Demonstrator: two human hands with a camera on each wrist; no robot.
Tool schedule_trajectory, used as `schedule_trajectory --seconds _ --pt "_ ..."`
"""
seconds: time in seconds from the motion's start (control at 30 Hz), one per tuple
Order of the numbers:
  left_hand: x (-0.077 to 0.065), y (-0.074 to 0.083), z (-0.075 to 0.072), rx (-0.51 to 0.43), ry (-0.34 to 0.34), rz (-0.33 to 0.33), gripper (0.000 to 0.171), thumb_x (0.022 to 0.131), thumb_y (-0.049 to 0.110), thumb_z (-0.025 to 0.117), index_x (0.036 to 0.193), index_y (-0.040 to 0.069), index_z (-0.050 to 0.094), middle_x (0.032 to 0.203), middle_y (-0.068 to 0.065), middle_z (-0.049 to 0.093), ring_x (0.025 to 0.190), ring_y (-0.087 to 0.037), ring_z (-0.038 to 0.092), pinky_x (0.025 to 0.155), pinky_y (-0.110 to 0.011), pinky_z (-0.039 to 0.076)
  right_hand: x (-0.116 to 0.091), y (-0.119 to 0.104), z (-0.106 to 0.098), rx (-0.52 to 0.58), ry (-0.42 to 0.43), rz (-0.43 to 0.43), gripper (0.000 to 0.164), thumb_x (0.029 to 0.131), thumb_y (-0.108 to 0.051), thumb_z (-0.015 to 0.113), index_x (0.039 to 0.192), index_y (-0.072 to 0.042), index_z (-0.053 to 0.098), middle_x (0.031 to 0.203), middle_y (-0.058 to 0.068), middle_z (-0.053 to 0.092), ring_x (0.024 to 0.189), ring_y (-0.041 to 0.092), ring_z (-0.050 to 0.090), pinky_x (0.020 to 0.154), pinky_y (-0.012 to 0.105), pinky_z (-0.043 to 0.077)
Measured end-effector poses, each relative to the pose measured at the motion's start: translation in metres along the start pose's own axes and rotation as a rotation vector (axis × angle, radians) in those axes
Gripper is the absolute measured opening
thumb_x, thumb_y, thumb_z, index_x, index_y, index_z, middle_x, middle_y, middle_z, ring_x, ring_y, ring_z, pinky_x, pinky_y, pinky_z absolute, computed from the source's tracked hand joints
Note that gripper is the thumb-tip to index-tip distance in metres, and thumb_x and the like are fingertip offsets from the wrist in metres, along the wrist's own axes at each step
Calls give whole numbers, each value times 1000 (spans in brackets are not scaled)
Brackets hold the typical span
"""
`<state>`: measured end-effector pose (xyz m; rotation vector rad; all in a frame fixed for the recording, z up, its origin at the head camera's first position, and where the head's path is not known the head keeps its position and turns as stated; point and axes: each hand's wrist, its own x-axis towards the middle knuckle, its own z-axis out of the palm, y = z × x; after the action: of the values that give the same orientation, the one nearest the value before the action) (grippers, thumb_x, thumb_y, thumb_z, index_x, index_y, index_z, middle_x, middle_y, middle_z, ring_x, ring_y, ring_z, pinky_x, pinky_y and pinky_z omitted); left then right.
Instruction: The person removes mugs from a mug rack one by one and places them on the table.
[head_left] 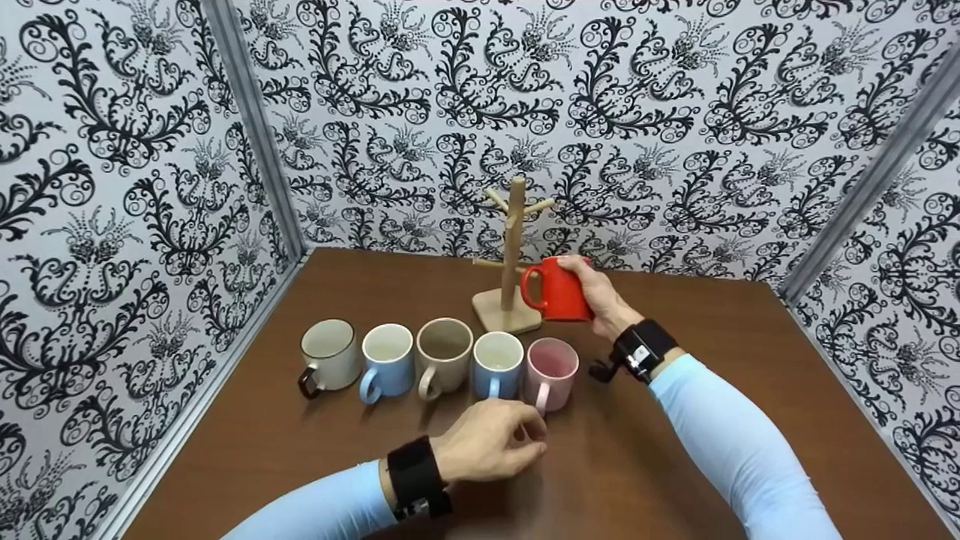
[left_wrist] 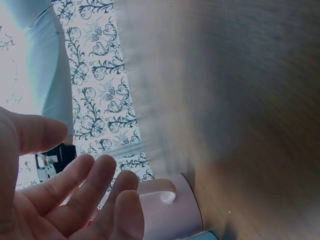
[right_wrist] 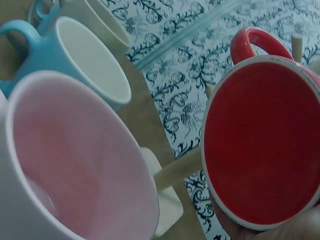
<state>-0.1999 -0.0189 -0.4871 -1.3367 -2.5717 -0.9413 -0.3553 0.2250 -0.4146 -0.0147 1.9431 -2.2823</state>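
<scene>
My right hand (head_left: pixel 602 300) grips a red mug (head_left: pixel 564 291) by its body, its handle turned left toward the wooden mug tree (head_left: pixel 513 259). The handle overlaps a low peg in the head view. From the right wrist, the mug's round red base (right_wrist: pixel 262 142) faces the camera. My left hand (head_left: pixel 491 442) is at the front, palm empty and fingers loosely bent, right by the handle of the pink mug (head_left: pixel 552 367). A blue mug (head_left: pixel 498 367) stands just left of the pink one.
A beige mug (head_left: pixel 444 356), another blue mug (head_left: pixel 388 360) and a white mug with a dark rim (head_left: pixel 330 356) continue the row leftward, upright with handles toward the front. Patterned walls (head_left: pixel 637 135) enclose the brown table (head_left: pixel 675 480) at the back and sides.
</scene>
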Motion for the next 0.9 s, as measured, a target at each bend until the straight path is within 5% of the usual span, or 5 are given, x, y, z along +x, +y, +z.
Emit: schedule_trajectory --seconds 0.53,0.9 --pt "6 -6 -9 -334 98 -148 17 95 24 74 107 13 77 88 13 73 73 -1 67 68 -18 53 -25 -4 12 -28 -75 -66 35 100 -39 61 122 -13 72 95 9 75 77 24 75 65 37 62" --pt "14 -6 -24 -437 202 -204 29 98 24 71 124 11 72 98 6 76 79 -14 69 71 -28 55 -48 -5 18 -20 -108 -81 37 97 -36 65 120 -9 74 97 11 78 78 24 77 65 37 63"
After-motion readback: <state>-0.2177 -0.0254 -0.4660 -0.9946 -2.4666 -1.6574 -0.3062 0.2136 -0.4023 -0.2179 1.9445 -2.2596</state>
